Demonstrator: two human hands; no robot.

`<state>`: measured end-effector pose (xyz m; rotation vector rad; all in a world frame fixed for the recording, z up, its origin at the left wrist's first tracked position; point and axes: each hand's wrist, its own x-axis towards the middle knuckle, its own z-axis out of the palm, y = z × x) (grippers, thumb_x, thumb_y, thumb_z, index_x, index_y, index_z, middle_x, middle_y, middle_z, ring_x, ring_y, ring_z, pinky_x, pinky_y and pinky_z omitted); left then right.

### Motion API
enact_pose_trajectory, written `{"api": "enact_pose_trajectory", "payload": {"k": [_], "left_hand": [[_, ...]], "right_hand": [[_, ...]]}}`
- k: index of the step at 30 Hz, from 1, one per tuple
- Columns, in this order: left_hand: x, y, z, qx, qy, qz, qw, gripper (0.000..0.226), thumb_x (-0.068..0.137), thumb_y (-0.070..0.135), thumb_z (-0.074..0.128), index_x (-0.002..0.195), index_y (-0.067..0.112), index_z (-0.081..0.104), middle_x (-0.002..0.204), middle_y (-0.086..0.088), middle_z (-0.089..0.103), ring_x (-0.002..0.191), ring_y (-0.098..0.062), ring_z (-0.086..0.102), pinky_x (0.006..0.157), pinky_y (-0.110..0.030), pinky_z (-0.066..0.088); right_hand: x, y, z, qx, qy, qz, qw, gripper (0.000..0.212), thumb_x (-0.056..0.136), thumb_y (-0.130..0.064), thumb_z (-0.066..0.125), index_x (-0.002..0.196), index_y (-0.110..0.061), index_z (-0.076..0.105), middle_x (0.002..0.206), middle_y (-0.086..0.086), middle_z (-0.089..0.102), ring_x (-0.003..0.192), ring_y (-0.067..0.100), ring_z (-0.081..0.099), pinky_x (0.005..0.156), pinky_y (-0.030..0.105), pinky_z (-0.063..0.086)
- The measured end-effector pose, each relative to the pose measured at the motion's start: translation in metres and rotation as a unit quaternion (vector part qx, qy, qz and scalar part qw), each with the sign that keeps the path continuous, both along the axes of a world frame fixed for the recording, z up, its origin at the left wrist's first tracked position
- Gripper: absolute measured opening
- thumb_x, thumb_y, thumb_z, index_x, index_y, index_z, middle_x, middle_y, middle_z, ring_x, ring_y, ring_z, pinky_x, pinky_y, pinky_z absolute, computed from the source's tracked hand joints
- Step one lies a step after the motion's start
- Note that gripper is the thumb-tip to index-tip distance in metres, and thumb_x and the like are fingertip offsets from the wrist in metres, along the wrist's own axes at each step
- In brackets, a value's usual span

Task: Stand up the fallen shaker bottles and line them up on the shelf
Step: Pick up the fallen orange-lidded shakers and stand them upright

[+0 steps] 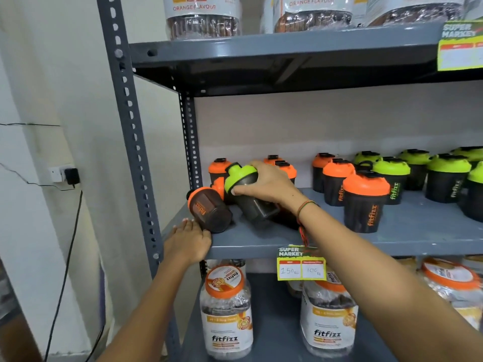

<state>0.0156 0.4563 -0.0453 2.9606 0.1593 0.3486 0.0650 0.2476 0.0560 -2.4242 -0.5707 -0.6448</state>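
**Green-lidded shaker gripped, orange one lying at the shelf corner**

Nearest the camera, two bare forearms reach up from the bottom edge toward a grey metal shelf (pixel 407 237). Below its front lip stand fitfizz jars (pixel 226 312) with orange lids, and a yellow price tag (pixel 301 265) hangs from the lip just beside the right wrist, which wears a thread band (pixel 305 206).

The left hand (pixel 188 242) rests at the front left corner of the shelf, fingers loosely curled over the edge. It holds nothing, though its fingertips lie against the base of a fallen orange shaker (pixel 209 209). That bottle lies on its side, lid pointing left and back toward the upright post (pixel 136 142), its lettering facing up.

A little further in, the right hand (pixel 266 184) is wrapped over a green shaker (pixel 247 192), thumb on the near side just below the lid and fingers over the top. The bottle is tilted, lid up and to the left, base down to the right by the shelf surface; whether it touches the shelf I cannot tell. Another orange lid peeks out between the two tipped bottles.

To the right, an upright shaker (pixel 366 202) with an orange lid stands near the front. Behind it, toward the back wall, more bottles stand upright: orange lids at left and centre, green lids (pixel 448 176) grouped at the right.
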Motion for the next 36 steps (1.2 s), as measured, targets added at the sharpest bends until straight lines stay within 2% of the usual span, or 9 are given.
{"api": "enact_pose_trajectory", "payload": {"k": [2, 4, 7, 12, 17, 21, 25, 30, 36], "left_hand": [[0.002, -0.001, -0.001, 0.007, -0.002, 0.001, 1.0, 0.058, 0.1, 0.037, 0.022, 0.149, 0.007, 0.03, 0.158, -0.013, 0.031, 0.147, -0.025, 0.024, 0.121, -0.042, 0.016], [0.004, -0.001, -0.002, 0.013, -0.002, 0.003, 1.0, 0.056, 0.1, 0.035, 0.022, 0.148, 0.007, 0.032, 0.157, -0.013, 0.032, 0.147, -0.025, 0.025, 0.121, -0.042, 0.017], [0.007, 0.003, -0.002, 0.055, 0.018, 0.002, 0.998, 0.053, 0.101, 0.031, 0.022, 0.144, 0.006, 0.037, 0.154, -0.015, 0.036, 0.145, -0.027, 0.028, 0.119, -0.044, 0.021], [0.005, 0.003, -0.001, 0.099, 0.025, -0.002, 0.995, 0.047, 0.101, 0.027, 0.021, 0.139, 0.008, 0.042, 0.147, -0.015, 0.042, 0.139, -0.03, 0.035, 0.115, -0.044, 0.028], [0.002, 0.001, 0.002, 0.054, 0.016, 0.006, 0.998, 0.049, 0.102, 0.028, 0.02, 0.141, 0.005, 0.039, 0.148, -0.02, 0.039, 0.14, -0.033, 0.034, 0.114, -0.043, 0.027], [0.001, -0.001, 0.001, 0.022, 0.003, 0.01, 1.0, 0.05, 0.102, 0.031, 0.021, 0.14, 0.004, 0.04, 0.149, -0.02, 0.04, 0.139, -0.033, 0.037, 0.113, -0.043, 0.028], [0.003, 0.0, 0.0, 0.016, -0.004, 0.012, 1.0, 0.049, 0.101, 0.032, 0.022, 0.139, 0.007, 0.042, 0.148, -0.019, 0.042, 0.137, -0.032, 0.039, 0.111, -0.043, 0.03], [0.001, -0.001, 0.0, 0.01, -0.014, 0.023, 1.0, 0.051, 0.101, 0.034, 0.023, 0.142, 0.009, 0.039, 0.154, -0.016, 0.037, 0.14, -0.03, 0.036, 0.113, -0.042, 0.028], [-0.003, -0.002, -0.001, 0.004, -0.018, 0.028, 0.999, 0.051, 0.1, 0.036, 0.023, 0.141, 0.012, 0.041, 0.153, -0.013, 0.039, 0.141, -0.028, 0.036, 0.114, -0.044, 0.028]], "right_hand": [[-0.008, -0.009, 0.005, 0.073, -0.025, -0.006, 0.997, 0.074, 0.055, -0.071, 0.07, 0.116, -0.032, 0.059, 0.112, 0.001, 0.065, 0.111, 0.026, 0.06, 0.077, 0.029, 0.036], [-0.018, -0.025, 0.013, 0.148, -0.046, -0.022, 0.988, 0.083, 0.056, -0.067, 0.073, 0.13, -0.034, 0.055, 0.125, 0.004, 0.063, 0.118, 0.026, 0.058, 0.084, 0.031, 0.041], [-0.034, -0.061, 0.03, 0.253, -0.111, -0.04, 0.96, 0.081, 0.062, -0.056, 0.078, 0.134, -0.032, 0.052, 0.126, 0.006, 0.058, 0.119, 0.025, 0.055, 0.092, 0.031, 0.043], [-0.053, -0.138, 0.055, 0.348, -0.22, -0.102, 0.906, 0.081, 0.066, -0.042, 0.085, 0.137, -0.026, 0.05, 0.124, 0.002, 0.049, 0.118, 0.02, 0.052, 0.093, 0.02, 0.035], [-0.048, -0.22, 0.047, 0.365, -0.245, -0.206, 0.874, 0.085, 0.065, -0.048, 0.083, 0.139, -0.027, 0.048, 0.13, 0.004, 0.047, 0.108, 0.01, 0.048, 0.083, 0.014, 0.031], [-0.031, -0.274, 0.01, 0.377, -0.205, -0.292, 0.855, 0.091, 0.066, -0.051, 0.081, 0.144, -0.025, 0.043, 0.142, 0.007, 0.042, 0.125, 0.025, 0.051, 0.1, 0.031, 0.038], [-0.014, -0.294, -0.042, 0.343, -0.161, -0.318, 0.869, 0.085, 0.07, -0.042, 0.085, 0.14, -0.02, 0.044, 0.145, 0.011, 0.041, 0.128, 0.031, 0.049, 0.104, 0.042, 0.038], [-0.002, -0.298, -0.077, 0.287, -0.142, -0.326, 0.889, 0.083, 0.07, -0.041, 0.086, 0.136, -0.021, 0.041, 0.14, 0.012, 0.041, 0.116, 0.04, 0.056, 0.098, 0.056, 0.046], [0.002, -0.299, -0.079, 0.259, -0.145, -0.327, 0.897, 0.084, 0.071, -0.04, 0.086, 0.138, -0.02, 0.04, 0.141, 0.015, 0.04, 0.121, 0.041, 0.053, 0.1, 0.055, 0.045]]}}
